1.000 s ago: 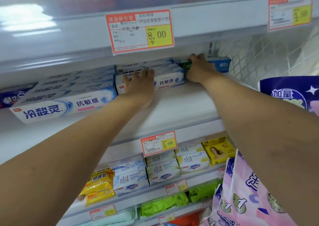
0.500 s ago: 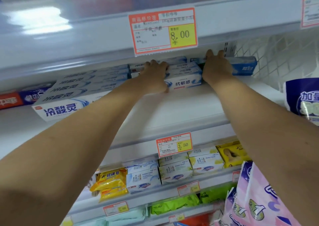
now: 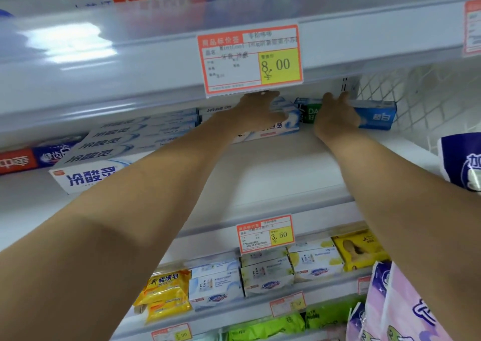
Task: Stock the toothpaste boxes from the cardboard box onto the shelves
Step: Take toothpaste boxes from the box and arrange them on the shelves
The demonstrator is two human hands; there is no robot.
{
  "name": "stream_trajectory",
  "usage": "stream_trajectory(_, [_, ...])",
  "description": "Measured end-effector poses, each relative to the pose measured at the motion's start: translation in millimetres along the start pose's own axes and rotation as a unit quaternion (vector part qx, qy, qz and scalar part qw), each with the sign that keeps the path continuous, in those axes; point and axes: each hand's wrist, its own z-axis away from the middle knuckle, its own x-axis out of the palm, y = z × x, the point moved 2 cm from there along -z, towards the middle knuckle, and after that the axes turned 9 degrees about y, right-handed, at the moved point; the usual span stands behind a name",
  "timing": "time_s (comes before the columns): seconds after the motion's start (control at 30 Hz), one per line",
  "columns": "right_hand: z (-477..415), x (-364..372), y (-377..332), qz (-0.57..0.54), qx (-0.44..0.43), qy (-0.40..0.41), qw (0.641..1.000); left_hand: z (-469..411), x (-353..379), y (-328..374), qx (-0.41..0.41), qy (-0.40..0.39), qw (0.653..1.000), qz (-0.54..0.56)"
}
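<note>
Deep on the shelf [image 3: 273,174], left hand [image 3: 256,113] lies flat on the white boxes [image 3: 270,129] while right hand [image 3: 335,118], fingers spread, cups the blue box [image 3: 377,116]; a hard shove could skew either row.

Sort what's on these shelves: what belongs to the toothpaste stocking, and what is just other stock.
Job:
white toothpaste boxes under left hand
green-and-blue toothpaste box under right hand
toothpaste shelf

Other stock:
yellow soap packs
white soap boxes
8.00 price tag
</note>
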Motion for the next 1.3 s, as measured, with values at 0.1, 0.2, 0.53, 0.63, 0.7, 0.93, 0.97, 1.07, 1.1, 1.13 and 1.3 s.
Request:
stream_trajectory(0.1, [0,2,-1,0.003,-0.004,-0.003,1.0,-20,14,20,0.016,-0.018,0.999,0.034])
stream_trajectory(0.2, [-1,5,-1,0.017,-0.008,-0.006,1.0,-38,26,21,0.026,-0.049,0.998,0.038])
stream_trajectory(0.53, [1,6,-4,0.018,-0.016,-0.004,1.0,-48,32,11,0.029,-0.012,0.999,-0.02])
stream_trajectory(0.63, [4,3,-7,0.016,-0.023,-0.009,1.0,-48,33,6,0.031,-0.009,0.999,-0.027])
stream_trajectory(0.7, [5,1,-7,0.017,-0.028,-0.009,0.999,-47,32,4,0.031,-0.01,0.999,-0.029])
stream_trajectory(0.93, [-2,8,-6,0.007,-0.055,0.008,0.998,-40,29,3,0.023,-0.009,1.0,-0.004])
stream_trajectory(0.97, [-3,10,-6,0.003,-0.062,0.009,0.998,-37,29,3,0.027,-0.007,1.0,-0.006])
stream_trajectory(1.07, [-7,13,-4,-0.009,-0.071,-0.003,0.997,-24,28,1,0.034,0.003,0.999,-0.041])
stream_trajectory(1.1, [-7,13,-3,-0.017,-0.072,-0.01,0.997,-17,26,1,0.039,0.0,0.997,-0.06])
stream_trajectory(1.13, [-8,11,-2,-0.025,-0.074,-0.019,0.997,-10,25,1,0.046,-0.004,0.996,-0.076])
stream_trajectory(1.3, [5,-9,0,-0.044,-0.035,-0.078,0.995,45,12,12,0.053,-0.008,0.994,-0.096])
